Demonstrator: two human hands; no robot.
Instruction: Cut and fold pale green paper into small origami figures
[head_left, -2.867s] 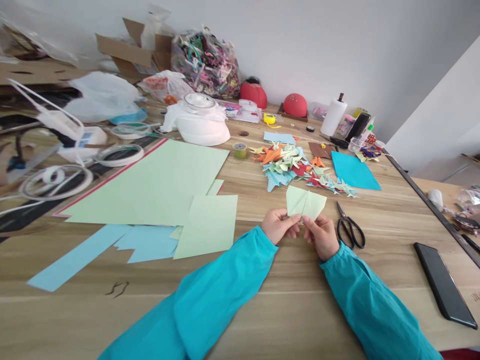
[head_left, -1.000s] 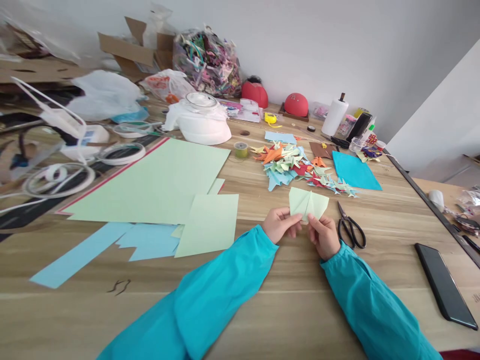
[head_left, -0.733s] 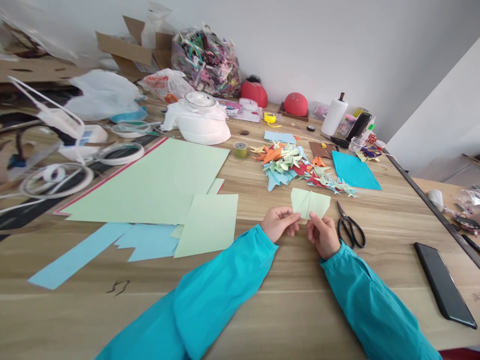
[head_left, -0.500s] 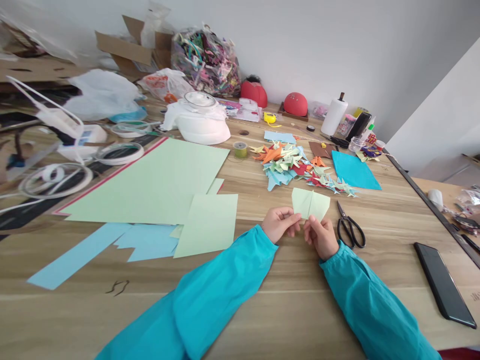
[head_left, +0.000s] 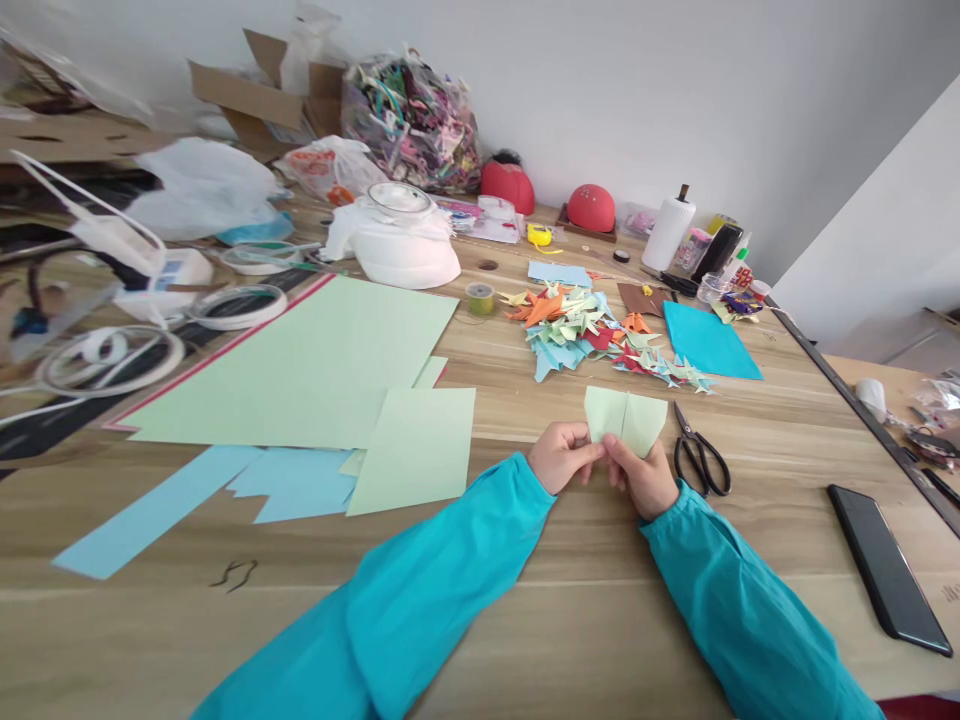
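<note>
Folded paper (head_left: 643, 412): one piece, pale green, creased down the middle; held in both hands, spreading beyond the fingertips.
Left hand (head_left: 562, 457): closed on the paper's near left part, thumb on top.
Right hand (head_left: 643, 478): pinching the same paper at its near edge, thumb beside the left thumb; contact between thumbs cannot be told.
Sleeves (head_left: 442, 570): pair, turquoise, gathered at the wrists.
Scissors (head_left: 703, 462): black-handled, just right of the grip, points away from the wearer.
Folded pieces (head_left: 574, 322): heap, green, orange, red and blue, beyond the grip.
Small green sheet (head_left: 416, 450): flat, left of the grip, overlapping the large green sheet (head_left: 292, 370).
Thread spool (head_left: 480, 299): yellow-green, beyond the grip to the left.
Turquoise square (head_left: 711, 340): flat, beyond the grip to the right.
Phone (head_left: 889, 570): black, well right of the grip, nearer the wearer.
Blue strip (head_left: 154, 515): paper, far left of the grip.
</note>
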